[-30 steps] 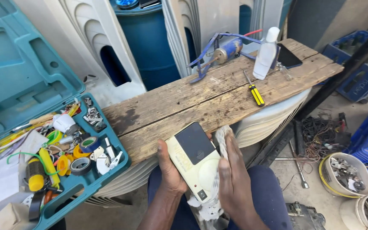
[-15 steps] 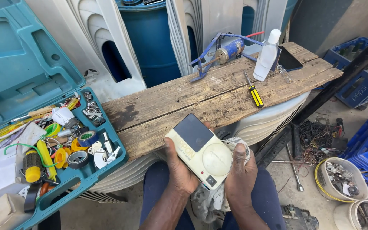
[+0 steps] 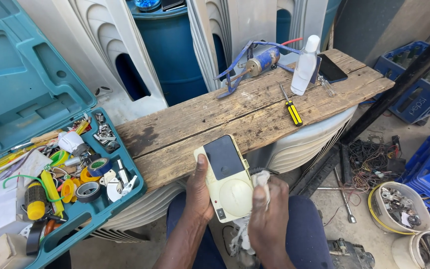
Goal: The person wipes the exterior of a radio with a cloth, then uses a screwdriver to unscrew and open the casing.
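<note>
Spanning stacked white plastic chairs (image 3: 294,144), a weathered wooden plank (image 3: 215,124) serves as bench. Beside it at left sits an open teal tool case (image 3: 11,99) (tape rolls and small parts inside). Over the person's lap, just below the plank's near edge, the left hand (image 3: 198,194) grips a cream handheld device (image 3: 227,177) along its side. The right hand (image 3: 267,219) presses a white cloth (image 3: 261,180) against the device's lower right edge. A yellow-handled screwdriver (image 3: 291,110) lies on the plank.
</note>
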